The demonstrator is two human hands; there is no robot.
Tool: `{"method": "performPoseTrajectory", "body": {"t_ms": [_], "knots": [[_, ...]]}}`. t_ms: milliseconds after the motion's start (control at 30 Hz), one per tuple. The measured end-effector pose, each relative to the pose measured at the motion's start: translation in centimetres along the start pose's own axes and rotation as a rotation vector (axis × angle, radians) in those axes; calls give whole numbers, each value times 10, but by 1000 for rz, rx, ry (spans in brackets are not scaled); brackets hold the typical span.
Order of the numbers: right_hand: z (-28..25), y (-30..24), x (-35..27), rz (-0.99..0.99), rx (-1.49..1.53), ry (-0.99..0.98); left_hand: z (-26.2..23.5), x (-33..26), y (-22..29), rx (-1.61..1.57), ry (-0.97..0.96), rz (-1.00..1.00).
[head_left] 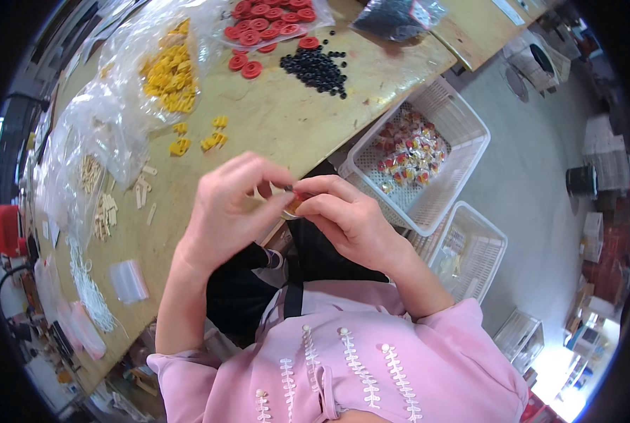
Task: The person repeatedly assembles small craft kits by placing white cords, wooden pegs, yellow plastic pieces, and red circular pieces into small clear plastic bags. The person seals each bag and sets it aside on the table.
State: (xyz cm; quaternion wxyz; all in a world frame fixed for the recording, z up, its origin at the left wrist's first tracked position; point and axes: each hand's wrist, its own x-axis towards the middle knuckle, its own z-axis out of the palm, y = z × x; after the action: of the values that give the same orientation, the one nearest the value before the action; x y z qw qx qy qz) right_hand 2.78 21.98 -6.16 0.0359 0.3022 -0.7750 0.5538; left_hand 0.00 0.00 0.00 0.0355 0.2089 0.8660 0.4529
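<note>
In front of my body, at the table's edge, both hands meet fingertip to fingertip. My left hand (231, 206) is closed in a pinch on a small black piece (288, 188). My right hand (349, 220) is closed around a small red and yellow plastic part (298, 201), mostly covered by the fingers. Beyond my left hand lie a few loose yellow parts (214, 141). Farther off are a heap of black ring-like pieces (318, 72) and red round discs (250, 69).
A clear bag of yellow parts (170, 81) lies at the far left of the table (258, 113). Cream-coloured sticks (106, 215), white strings (89, 285) and small clear bags (129, 281) lie left. At right, a white basket (478, 134) holds wrapped pieces; another basket (499, 243) stands nearer.
</note>
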Motion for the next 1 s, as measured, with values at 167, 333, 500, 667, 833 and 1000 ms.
{"method": "performPoseTrajectory", "body": {"t_ms": [167, 333, 500, 667, 833, 1000], "knots": [[13, -15, 4, -28, 13, -53, -5, -45, -6, -55, 224, -17], [31, -33, 10, -60, -2, -80, -1, -86, -27, -123, 197, -31], [44, -42, 13, 25, 39, -91, 7, -111, -31, -226, 291, -66], [65, -45, 9, 373, 424, 12, 20, -136, -40, -711, 412, -236], [68, -42, 9, 487, 552, -110, 23, -152, -43, -784, 476, -219], [75, -47, 8, 448, 485, -115, 24, -160, -44, -857, 495, -262]]}}
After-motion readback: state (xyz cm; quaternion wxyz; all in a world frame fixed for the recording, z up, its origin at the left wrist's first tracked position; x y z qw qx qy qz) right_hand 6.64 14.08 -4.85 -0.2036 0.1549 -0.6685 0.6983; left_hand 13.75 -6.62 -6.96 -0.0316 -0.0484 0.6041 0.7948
